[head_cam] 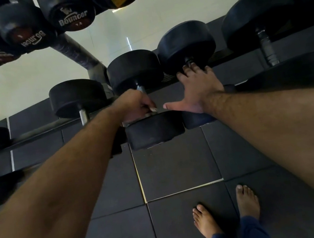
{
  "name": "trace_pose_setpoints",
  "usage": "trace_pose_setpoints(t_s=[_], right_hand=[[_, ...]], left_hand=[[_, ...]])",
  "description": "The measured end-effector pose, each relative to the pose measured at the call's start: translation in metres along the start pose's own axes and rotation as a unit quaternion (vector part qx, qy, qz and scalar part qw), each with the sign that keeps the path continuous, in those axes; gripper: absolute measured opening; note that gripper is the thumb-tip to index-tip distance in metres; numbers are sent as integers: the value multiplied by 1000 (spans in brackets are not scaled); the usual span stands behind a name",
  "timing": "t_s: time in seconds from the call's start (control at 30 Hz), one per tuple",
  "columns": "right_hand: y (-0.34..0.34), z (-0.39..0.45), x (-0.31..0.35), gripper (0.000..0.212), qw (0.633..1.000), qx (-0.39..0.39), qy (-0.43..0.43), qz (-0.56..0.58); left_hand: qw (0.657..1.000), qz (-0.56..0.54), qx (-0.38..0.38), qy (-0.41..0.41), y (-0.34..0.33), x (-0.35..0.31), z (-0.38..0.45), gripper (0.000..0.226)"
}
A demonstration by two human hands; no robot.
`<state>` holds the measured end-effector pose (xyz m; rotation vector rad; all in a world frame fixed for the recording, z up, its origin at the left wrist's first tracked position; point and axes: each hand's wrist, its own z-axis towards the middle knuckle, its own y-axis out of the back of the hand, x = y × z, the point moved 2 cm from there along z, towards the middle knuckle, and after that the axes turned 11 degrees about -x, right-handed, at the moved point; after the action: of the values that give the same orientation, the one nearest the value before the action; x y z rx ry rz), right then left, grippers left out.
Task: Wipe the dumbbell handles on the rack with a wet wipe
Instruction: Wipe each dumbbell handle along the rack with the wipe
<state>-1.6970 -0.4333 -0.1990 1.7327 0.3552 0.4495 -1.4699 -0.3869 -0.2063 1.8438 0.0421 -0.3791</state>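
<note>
Now my left hand grips one dumbbell handle to rub it; my right hand lies flat, steadying the next dumbbell.

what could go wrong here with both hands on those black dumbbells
The bare feet stand just below the rack's front edge; if a black rubber-ended dumbbell rolls off, it could land on them. The left hand grips its steel handle while the right hand rests flat on the neighbouring dumbbell, so fingers could get pinched between heads.
</note>
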Motion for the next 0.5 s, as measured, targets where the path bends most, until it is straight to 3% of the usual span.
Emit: trace_pose_setpoints(t_s=[0.1, 0.13, 0.2, 0.27, 0.33, 0.37, 0.43, 0.5], right_hand=[[2, 0, 0, 152, 1000, 10, 2, 5], [2, 0, 0, 152, 1000, 12, -1, 5], [2, 1, 0, 153, 1000, 17, 0, 3], [2, 1, 0, 153, 1000, 17, 3, -2], [2, 2, 1, 152, 1000, 20, 4, -4], [2, 2, 1, 152, 1000, 19, 4, -7], [1, 3, 1, 152, 1000, 11, 3, -13], [0, 3, -1, 151, 1000, 6, 3, -13]], left_hand=[[985, -34, -152, 74, 9, 7, 6, 24], [980, -29, -169, 101, 7, 7, 8, 24], [991, 18, -95, 96, -4, 6, 10, 28], [998, 56, 13, 40, -13, 6, 4, 31], [1000, -13, 12, 23, -14, 9, -5, 25], [993, -104, -22, 55, -13, 9, -11, 19], [927, -297, -145, 179, -18, 14, -24, 8], [824, -358, -273, 344, -27, 27, -29, 3]])
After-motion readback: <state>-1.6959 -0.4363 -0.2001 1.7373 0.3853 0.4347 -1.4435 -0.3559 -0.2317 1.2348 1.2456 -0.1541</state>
